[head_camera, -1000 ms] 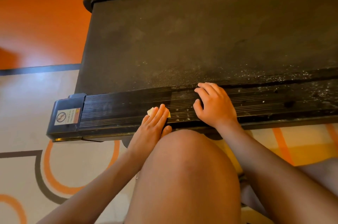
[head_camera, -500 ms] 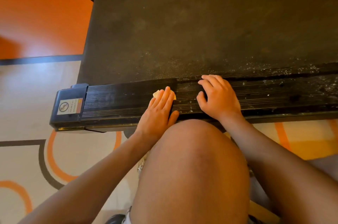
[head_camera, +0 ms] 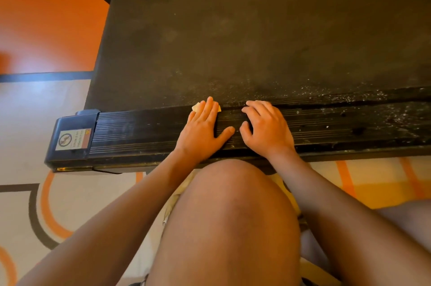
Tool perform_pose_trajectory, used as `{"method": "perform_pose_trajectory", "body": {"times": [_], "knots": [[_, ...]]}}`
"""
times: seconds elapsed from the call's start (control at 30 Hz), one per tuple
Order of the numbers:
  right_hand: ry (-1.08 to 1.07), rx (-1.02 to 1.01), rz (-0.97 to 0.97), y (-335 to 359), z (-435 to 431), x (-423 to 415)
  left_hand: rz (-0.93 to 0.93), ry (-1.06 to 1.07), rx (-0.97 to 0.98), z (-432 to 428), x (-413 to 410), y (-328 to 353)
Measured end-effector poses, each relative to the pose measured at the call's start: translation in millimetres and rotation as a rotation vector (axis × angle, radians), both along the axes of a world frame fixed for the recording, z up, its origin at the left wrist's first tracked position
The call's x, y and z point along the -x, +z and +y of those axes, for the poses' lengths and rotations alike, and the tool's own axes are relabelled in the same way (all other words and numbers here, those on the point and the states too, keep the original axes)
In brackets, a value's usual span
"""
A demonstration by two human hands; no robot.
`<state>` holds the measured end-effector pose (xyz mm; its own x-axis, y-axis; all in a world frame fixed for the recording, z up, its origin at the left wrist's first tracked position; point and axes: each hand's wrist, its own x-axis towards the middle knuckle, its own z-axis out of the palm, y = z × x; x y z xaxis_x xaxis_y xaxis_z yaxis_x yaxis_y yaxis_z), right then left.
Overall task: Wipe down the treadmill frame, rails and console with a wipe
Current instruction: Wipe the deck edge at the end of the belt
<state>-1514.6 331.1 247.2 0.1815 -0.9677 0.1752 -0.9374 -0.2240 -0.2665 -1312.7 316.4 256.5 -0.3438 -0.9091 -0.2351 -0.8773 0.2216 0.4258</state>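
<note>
The left hand has moved forward across the black ribbed side rail of the treadmill; a second ago its fingertips sat mid-rail with the palm hanging off the near edge, and now they reach the seam where the rail meets the dark treadmill belt. The small pale yellow wipe has travelled with it; it lies pinned flat under the straight, close-set fingers, only its corners peeking out either side at the far edge of the rail. The hand presses it down, it does not pinch it.

The right hand has hardly shifted; it rests on the same rail just beside the left, fingers bent, tips on the ribs, holding nothing, apparently as a brace.

For the task this reads as one crosswise stroke finished on a narrow strip; the rail from the hands towards the black plastic end cap looks dark and fairly free of grit, while the stretch to the right still carries white dust specks, as does the belt edge next to it. The bulk of this rail seems left to do; the far rail is untouched as far as can be judged, and the console is out of view.
</note>
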Motion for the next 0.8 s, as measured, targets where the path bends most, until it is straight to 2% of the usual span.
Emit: {"method": "perform_pose_trajectory", "body": {"times": [0.13, 0.23, 0.57, 0.7, 0.8], "knots": [[0.006, -0.007, -0.007, -0.8, -0.6, 1.7, 0.027, -0.121, 0.001, 44.4, -24.8, -18.1], [0.012, -0.001, -0.007, -2.1, -0.7, 1.7, -0.028, -0.19, -0.003, 65.1, -40.8, -31.7], [0.006, 0.011, -0.028, -0.9, -0.1, 1.5, -0.05, -0.073, 0.024, -3.1, 10.3, -0.5], [0.001, 0.013, -0.022, -0.4, -0.1, 1.8, -0.057, -0.145, 0.001, 22.7, -5.2, -9.0], [0.003, 0.017, -0.027, -1.6, 0.1, 1.6, -0.129, -0.203, -0.058, 48.2, -23.9, -22.6]]}}
